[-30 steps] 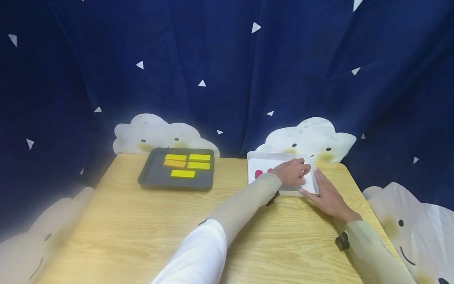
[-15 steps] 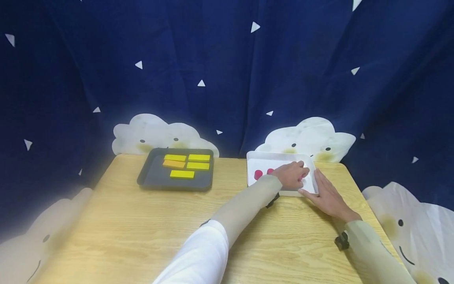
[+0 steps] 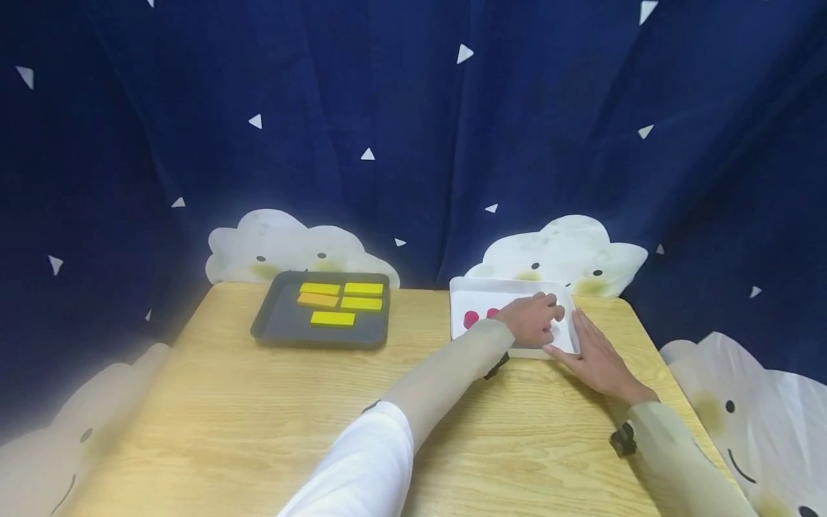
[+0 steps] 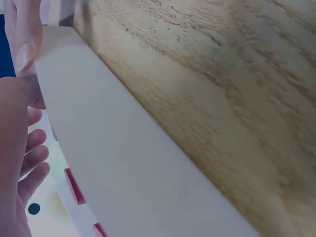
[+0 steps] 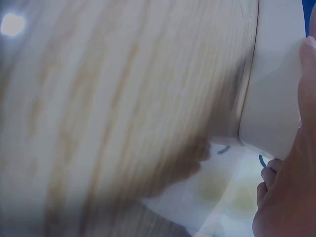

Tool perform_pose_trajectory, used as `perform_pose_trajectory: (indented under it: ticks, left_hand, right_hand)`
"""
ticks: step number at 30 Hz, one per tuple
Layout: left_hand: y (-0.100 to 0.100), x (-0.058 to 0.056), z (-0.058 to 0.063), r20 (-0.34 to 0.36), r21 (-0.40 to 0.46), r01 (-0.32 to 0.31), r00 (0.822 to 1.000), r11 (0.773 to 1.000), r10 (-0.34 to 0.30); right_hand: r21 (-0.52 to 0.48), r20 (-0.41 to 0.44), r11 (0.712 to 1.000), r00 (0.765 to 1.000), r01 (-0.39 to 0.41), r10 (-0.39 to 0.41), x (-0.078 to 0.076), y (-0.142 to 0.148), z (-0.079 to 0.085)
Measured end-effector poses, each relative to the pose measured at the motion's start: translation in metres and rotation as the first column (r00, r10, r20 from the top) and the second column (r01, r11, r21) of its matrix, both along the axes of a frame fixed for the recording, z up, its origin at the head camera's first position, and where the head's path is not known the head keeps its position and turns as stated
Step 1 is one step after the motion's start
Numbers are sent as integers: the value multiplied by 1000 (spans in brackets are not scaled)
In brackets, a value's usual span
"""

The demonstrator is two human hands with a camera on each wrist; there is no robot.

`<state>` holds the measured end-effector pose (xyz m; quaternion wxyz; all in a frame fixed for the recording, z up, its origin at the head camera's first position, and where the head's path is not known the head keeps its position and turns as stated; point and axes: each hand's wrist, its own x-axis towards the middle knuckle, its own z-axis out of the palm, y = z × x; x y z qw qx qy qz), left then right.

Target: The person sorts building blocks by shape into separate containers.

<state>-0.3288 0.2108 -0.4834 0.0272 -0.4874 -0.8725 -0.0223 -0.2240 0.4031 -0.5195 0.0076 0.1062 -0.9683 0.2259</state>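
Observation:
My left hand (image 3: 531,318) reaches down inside a white tray (image 3: 460,283) at the right of the table, its fingers bent. Two red round pieces, one (image 3: 471,319) and another (image 3: 493,313), lie in the tray left of that hand. In the left wrist view, the tray wall (image 4: 113,128) hides most of the red pieces (image 4: 75,186), and the curled fingertips (image 4: 35,159) show beyond it. I cannot tell whether the left fingers hold anything. My right hand (image 3: 601,357) rests against the tray's right side with straight fingers, its thumb at the near right corner.
A dark grey tray (image 3: 278,327) stands at the back left, with several yellow blocks (image 3: 332,318) and one orange block (image 3: 318,299) lying flat in it. Behind the wooden table (image 3: 271,424) hangs a navy curtain (image 3: 413,108) with clouds and triangles.
The fingers of my left hand have shifted slightly within the white tray; a bit of red seen among them earlier is now hidden. The right hand has stayed against the tray.

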Motion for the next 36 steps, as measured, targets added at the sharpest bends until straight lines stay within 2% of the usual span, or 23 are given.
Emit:
perform_pose_trajectory:
  ticks: [7, 12, 17, 22, 26, 33, 36]
  left_hand:
    - [-9, -1, 8, -37, 12, 10, 999, 1000, -10]
    - [-21, 4, 17, -89, 26, 29, 996, 999, -26]
    - [-40, 16, 20, -151, 10, 21, 988, 1000, -19]
    - [-70, 31, 22, -182, 22, -32, 983, 999, 36]
    - [-100, 50, 21, -143, 74, -58, 987, 996, 69]
    - [-163, 102, 18, -106, 175, -36, 993, 984, 55]
    - [-189, 122, 16, -72, 226, -74, 993, 971, 92]
  right_hand:
    - [5, -11, 1000, 1000, 4, -4, -6, 3, -3]
    - [19, -44, 1000, 999, 3, -2, -8, 9, -3]
    - [49, -54, 998, 998, 26, -23, -7, 13, 0]
    - [76, -69, 996, 997, 52, -47, -3, 13, 4]
    - [77, -106, 995, 993, 68, -59, 2, 12, 9]
    - [30, -217, 999, 976, 43, -36, 22, -8, 28]
    - [20, -256, 1000, 967, 22, -17, 35, -26, 38]
